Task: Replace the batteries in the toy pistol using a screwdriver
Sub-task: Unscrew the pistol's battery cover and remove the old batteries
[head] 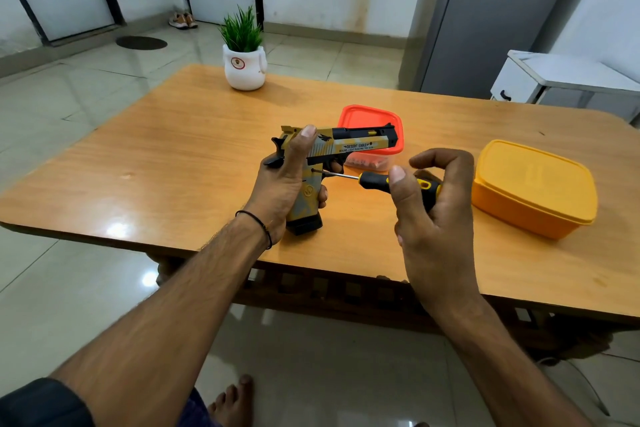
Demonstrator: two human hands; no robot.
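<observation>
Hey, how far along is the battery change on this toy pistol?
Early. Done: the left hand grips the toy pistol and the right hand holds the screwdriver. In hand: its tip sits at a screw hole on the grip. Left: no cover is off and no batteries show, so opening, swapping and closing remain.

A wooden table [173,156] carries three things — a potted plant [244,69], a red-lidded box [367,118] and a yellow box [533,184].

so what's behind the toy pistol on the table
A clear container with an orange-red lid sits behind the toy pistol. Small reddish pieces show through its wall. The pistol covers its middle, hiding the rest.
</observation>
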